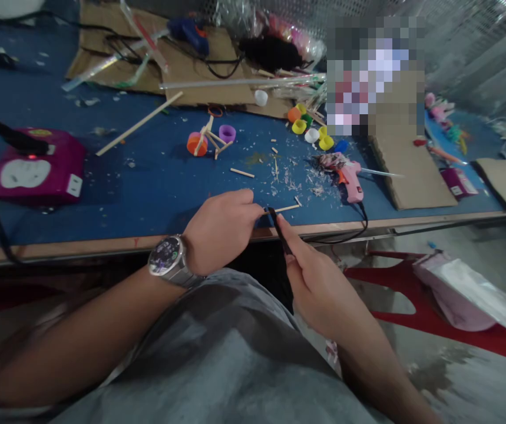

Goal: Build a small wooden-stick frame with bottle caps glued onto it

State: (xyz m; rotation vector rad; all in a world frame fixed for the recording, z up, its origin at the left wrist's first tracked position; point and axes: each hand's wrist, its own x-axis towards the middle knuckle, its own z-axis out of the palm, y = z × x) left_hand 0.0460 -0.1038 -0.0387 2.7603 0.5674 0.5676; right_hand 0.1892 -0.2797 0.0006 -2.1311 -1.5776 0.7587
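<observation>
My left hand (221,227), a watch on its wrist, pinches a thin wooden stick (285,208) at the near edge of the blue table (146,182). My right hand (312,274) grips a dark narrow tool (278,227) whose tip meets the stick just beside my left fingers. Wood shavings (297,179) lie scattered on the table just beyond the hands. A small frame of sticks joined to an orange cap and a purple cap (211,140) stands farther back.
A pink glue gun (349,176) lies right of the shavings, its cord over the edge. A magenta power strip (34,171) sits at left. Coloured bottle caps (310,126), cardboard sheets (405,159), long sticks and straws lie behind. A red plastic chair (412,288) with a bag stands at right.
</observation>
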